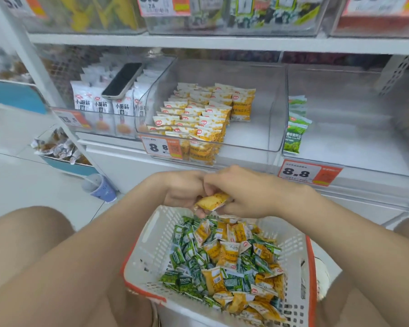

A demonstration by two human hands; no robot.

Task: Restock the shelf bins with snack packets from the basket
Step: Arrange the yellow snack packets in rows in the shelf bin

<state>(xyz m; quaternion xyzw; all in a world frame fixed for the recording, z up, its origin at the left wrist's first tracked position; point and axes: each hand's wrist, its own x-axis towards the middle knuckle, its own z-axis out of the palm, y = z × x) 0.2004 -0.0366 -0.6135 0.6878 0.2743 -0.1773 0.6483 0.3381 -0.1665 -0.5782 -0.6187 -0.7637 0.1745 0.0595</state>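
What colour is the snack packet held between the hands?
Yellow-orange. The snack packet, held by the left hand and right hand, shows best in the head view.

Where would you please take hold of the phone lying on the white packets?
Pinch the phone by its long edges near the lower end, coming from the front and above: it lies screen up, slanted across the white packets, that end nearest you.
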